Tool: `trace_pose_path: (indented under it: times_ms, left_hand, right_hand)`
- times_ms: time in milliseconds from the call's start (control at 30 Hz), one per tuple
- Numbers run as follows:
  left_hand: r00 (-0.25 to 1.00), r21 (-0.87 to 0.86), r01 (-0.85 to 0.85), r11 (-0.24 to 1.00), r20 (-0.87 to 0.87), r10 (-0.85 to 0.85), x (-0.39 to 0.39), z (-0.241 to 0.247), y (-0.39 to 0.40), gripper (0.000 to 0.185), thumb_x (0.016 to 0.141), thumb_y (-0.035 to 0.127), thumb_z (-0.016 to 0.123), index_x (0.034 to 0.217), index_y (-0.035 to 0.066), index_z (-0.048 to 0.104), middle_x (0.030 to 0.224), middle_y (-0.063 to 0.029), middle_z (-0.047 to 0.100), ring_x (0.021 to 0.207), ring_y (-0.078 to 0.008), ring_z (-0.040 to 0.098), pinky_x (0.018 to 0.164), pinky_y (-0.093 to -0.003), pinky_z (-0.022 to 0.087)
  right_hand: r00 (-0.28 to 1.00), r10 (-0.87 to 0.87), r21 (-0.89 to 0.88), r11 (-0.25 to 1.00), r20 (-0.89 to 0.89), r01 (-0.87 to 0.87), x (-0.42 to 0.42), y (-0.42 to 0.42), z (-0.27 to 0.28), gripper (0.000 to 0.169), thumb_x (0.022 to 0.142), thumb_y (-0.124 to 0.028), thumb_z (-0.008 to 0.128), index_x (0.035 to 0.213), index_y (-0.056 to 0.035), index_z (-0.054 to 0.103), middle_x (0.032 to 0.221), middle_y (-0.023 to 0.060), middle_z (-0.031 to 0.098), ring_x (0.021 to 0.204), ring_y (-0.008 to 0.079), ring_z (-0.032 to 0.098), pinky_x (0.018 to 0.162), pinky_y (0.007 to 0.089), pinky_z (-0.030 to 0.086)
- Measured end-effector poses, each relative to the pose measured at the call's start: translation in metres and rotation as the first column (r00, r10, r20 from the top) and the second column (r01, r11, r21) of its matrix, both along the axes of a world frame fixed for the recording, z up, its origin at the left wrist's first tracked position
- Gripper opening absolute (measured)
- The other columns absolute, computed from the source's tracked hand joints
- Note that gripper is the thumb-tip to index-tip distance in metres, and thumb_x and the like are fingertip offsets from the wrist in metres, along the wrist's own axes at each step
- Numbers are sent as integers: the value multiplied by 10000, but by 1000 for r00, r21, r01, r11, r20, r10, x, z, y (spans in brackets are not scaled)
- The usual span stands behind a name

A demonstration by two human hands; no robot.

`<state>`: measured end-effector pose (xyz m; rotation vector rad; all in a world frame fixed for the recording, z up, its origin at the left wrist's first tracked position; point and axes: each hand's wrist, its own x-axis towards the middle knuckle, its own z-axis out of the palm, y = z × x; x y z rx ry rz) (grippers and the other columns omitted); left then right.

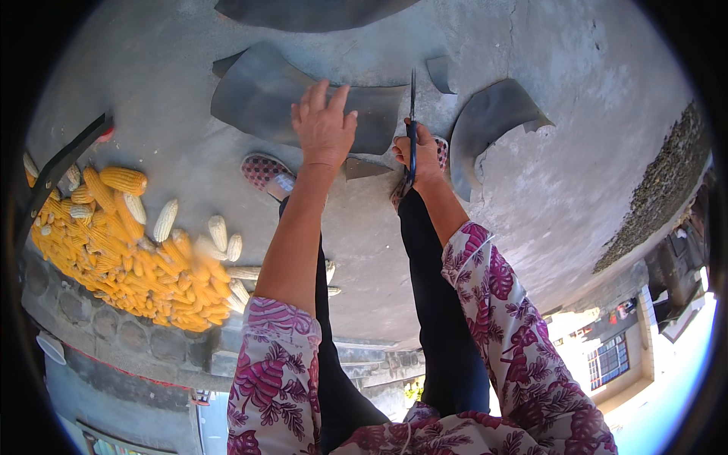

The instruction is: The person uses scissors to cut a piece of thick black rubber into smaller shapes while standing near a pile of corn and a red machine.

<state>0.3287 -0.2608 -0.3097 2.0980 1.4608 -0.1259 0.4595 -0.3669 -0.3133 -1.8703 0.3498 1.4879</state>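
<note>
My left hand [325, 128] is spread over a dark grey flexible sheet [256, 85], fingers apart; whether it presses on the sheet I cannot tell. A pair of scissors [413, 96] with dark handles is gripped in my right hand [424, 152], blades pointing away from me and seen nearly edge-on. The blades stand just beyond the sheet's right edge. To the right lies a curved piece of the same material [472, 131] with a ragged inner edge. One small offcut [441, 74] rests past the scissors, and another scrap [367, 168] lies below the sheet.
A heap of yellow corn cobs [142, 267] spreads at the left, with several pale cobs [166, 220] around it. Another dark sheet [318, 12] lies at the top. My checked shoes [266, 172] stand on the concrete floor [364, 227]. A black bar-like object [68, 153] juts in at left.
</note>
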Motion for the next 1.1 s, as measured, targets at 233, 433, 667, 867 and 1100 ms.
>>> trace_pose_path:
  times_ms: [233,433,667,867,1100]
  left_hand:
    - [989,60,-21,998,-142,30,-28,-28,-1,609,708,368,649,1234,132,452,1308,-148,338,1198,-346,326,948,-542,272]
    - [950,38,34,999,-312,-21,-20,-49,4,704,694,460,643,1281,164,393,1359,-135,262,1245,-341,259,939,-610,234]
    - [954,52,83,995,-292,-64,-26,-61,3,790,672,530,639,1323,220,316,1393,-102,216,1291,-328,190,956,-620,189]
    - [961,101,123,987,-261,-93,-36,-65,3,795,664,545,638,1322,242,311,1391,-91,227,1285,-320,206,956,-623,188]
    - [973,126,127,984,-208,-99,-44,-69,2,797,655,535,644,1322,259,307,1393,-79,231,1278,-310,219,958,-622,188]
  right_hand:
    - [898,436,21,899,66,-438,39,-38,-8,569,761,-289,653,1193,20,450,747,60,560,683,131,528,626,248,431]
    - [542,806,28,552,236,-833,84,-46,-2,556,772,-422,614,1130,-10,509,833,183,612,766,271,615,717,320,458]
    - [306,936,-1,310,172,-951,122,-45,-1,541,798,-396,609,1153,-10,480,781,169,597,709,218,603,665,294,466]
    - [215,937,-7,225,276,-974,127,-32,-7,573,774,-436,622,1150,-23,497,753,177,574,687,243,582,652,311,454]
    - [164,955,64,153,246,-986,125,-11,-11,561,799,-432,595,1168,-25,485,696,125,538,634,172,514,640,272,436]
